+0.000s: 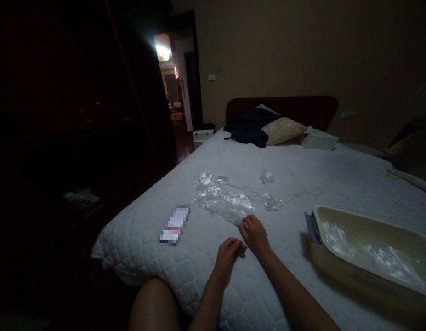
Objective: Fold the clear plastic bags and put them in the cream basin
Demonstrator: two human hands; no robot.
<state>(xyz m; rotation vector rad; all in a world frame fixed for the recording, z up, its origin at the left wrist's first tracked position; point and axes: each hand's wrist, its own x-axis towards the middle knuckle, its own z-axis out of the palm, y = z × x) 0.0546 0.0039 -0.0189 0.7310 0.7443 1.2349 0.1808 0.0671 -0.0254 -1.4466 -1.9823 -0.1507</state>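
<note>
Crumpled clear plastic bags (226, 197) lie in a loose heap on the quilted white bed cover (137, 248). At the near edge of this heap, my right hand (256, 234) has its fingers closed on the plastic. My left hand (228, 255) is just beside it, lower and to the left, with fingers curled together; whether anything is in them is hidden. Two smaller pieces of clear plastic, a far one (267, 176) and a nearer one (270, 201), lie to the right of the heap. A phone-like slab (174, 225), its face pixelated, rests left of my hands.
At the right stands a beige plastic bin (314, 250) with a grey side latch, holding clear plastic bags (388, 262). Dark cloth (249, 128), a yellowish pillow (283, 131) and a white box (319, 139) sit by the headboard (285, 103). The bed's edge drops off at left.
</note>
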